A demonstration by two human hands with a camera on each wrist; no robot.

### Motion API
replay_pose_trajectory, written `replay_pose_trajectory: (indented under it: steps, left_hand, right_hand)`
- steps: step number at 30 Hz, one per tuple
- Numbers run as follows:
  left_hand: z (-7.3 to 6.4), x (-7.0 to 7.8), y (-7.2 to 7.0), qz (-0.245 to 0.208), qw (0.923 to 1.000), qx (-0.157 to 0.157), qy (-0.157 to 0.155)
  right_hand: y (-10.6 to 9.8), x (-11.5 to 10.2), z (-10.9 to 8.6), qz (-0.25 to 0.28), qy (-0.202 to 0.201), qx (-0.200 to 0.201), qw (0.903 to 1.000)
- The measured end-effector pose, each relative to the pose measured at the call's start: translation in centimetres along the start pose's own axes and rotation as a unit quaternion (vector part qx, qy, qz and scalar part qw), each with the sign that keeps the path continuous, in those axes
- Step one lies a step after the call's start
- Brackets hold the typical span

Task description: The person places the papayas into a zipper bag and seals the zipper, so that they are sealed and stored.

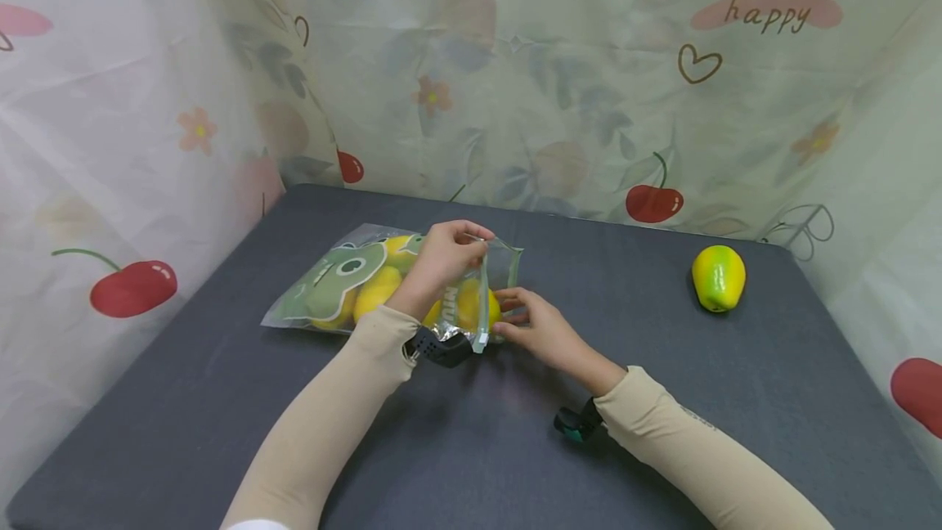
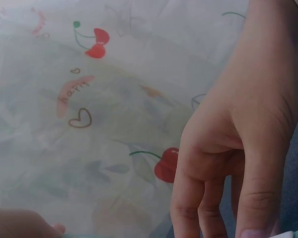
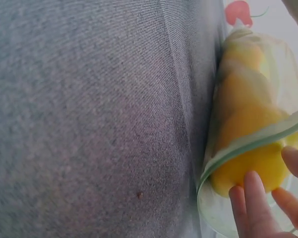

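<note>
A clear zip bag (image 1: 346, 275) with a green cartoon print lies on the table, holding several yellow mango-like fruits (image 1: 377, 291). My left hand (image 1: 445, 262) pinches the upper edge of the bag's mouth between thumb and fingers. In the left wrist view its fingertips run out of the frame at the bottom. At the mouth, my right hand (image 1: 540, 329) has its extended fingertips against the end of the nearest yellow fruit (image 3: 256, 166), which sits just inside the rim. The right wrist view shows those fingers (image 3: 256, 198) spread over the fruit's end.
Another yellow-green fruit (image 1: 718, 278) lies alone at the right of the dark table (image 1: 633, 293). Printed curtains (image 1: 559, 88) hang behind and at both sides. A thin cord (image 1: 802, 227) loops near the back right corner.
</note>
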State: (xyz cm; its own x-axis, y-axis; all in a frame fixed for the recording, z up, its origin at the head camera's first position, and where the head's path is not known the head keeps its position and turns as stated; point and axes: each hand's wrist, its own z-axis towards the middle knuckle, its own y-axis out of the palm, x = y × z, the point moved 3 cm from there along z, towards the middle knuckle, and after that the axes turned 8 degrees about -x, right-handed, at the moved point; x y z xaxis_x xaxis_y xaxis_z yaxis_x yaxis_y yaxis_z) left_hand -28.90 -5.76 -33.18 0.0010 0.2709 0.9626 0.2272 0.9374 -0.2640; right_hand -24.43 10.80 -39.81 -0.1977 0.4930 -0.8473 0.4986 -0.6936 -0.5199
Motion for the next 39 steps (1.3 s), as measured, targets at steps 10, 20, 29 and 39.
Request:
replay_pose_trajectory:
  steps: [10, 20, 29, 39]
  left_hand:
    - [-0.04, -0.16, 0.13, 0.004, 1.0000, 0.004, 0.001]
    - [-0.08, -0.07, -0.07, -0.003, 0.9999, 0.007, 0.009]
    - [-0.16, 0.00, -0.05, 0.001, 1.0000, 0.008, 0.003]
    - [-0.15, -0.08, 0.02, -0.004, 0.9999, 0.009, -0.004]
  right_hand:
    - [0.09, -0.36, -0.21, -0.037, -0.019, -0.012, 0.9991]
    - [0.33, -0.58, -0.05, -0.044, -0.009, -0.026, 0.9986]
    - [0.41, -0.63, 0.03, -0.050, -0.001, -0.030, 0.9983]
    - [-0.10, -0.03, -0.06, -0.034, 0.003, -0.034, 0.9989]
